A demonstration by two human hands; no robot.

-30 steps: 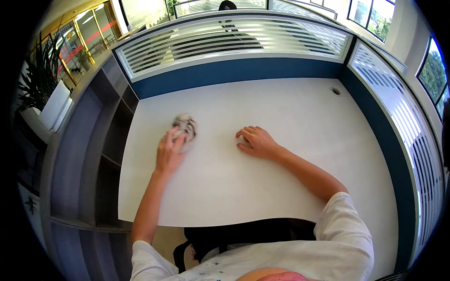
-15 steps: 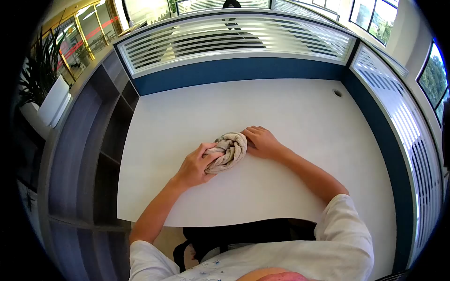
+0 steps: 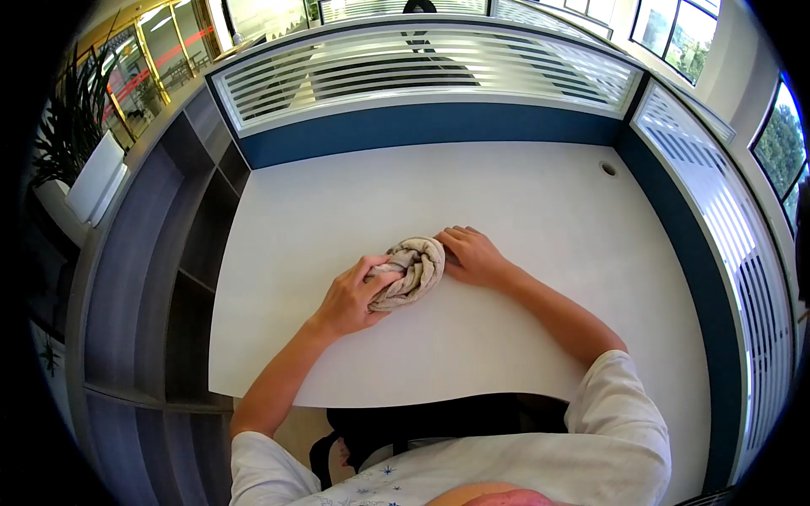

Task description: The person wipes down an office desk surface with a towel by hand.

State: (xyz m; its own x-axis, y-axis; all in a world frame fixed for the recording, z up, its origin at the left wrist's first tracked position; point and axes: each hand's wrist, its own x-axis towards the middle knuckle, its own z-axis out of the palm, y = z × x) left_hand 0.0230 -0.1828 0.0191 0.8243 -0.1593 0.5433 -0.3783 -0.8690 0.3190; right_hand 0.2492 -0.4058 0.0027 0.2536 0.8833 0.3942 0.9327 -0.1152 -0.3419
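A beige cloth [image 3: 419, 251], twisted and coiled into a thick round bundle, rests on the white desk. My left hand [image 3: 348, 297] is closed around the left side of the bundle, with fingers over its top and the thumb low at the near edge. On the opposite side, my right hand [image 3: 474, 256] presses against the bundle's right edge with curled fingers. Its fingertips are partly hidden, and the palm is turned down close to the desk top.
The white desk [image 3: 337, 198] is bounded by blue partitions [image 3: 439, 124] with striped glass at the back and right. Dark open shelving [image 3: 190, 253] stands on the left, with a potted plant [image 3: 72, 126] on top. A cable hole [image 3: 607, 169] sits at the far right corner.
Both hands and the coiled cloth stay practically where they were. The view has shifted very slightly.
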